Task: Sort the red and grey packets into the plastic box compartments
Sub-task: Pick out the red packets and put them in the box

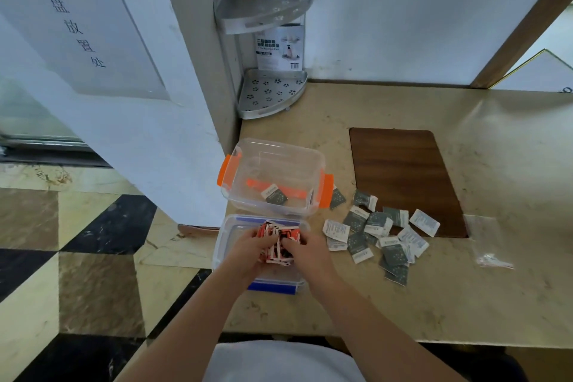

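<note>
A clear plastic box with blue clips [226, 228] stands at the counter's near left edge. Over it, my left hand [248, 253] and my right hand [305, 253] together clasp a bunch of red packets [277, 240]. Behind it sits a clear box with orange clips [273, 177] holding one grey packet [274, 194]. Several grey and white packets [376, 234] lie loose on the counter to the right of the boxes, one grey packet [337, 197] resting beside the orange clip.
A brown wooden inlay [403, 174] is set into the beige counter [403, 304]. An empty clear bag [486, 242] lies at the right. A metal corner shelf [269, 49] stands at the back by the white pillar. The counter's left edge drops to tiled floor.
</note>
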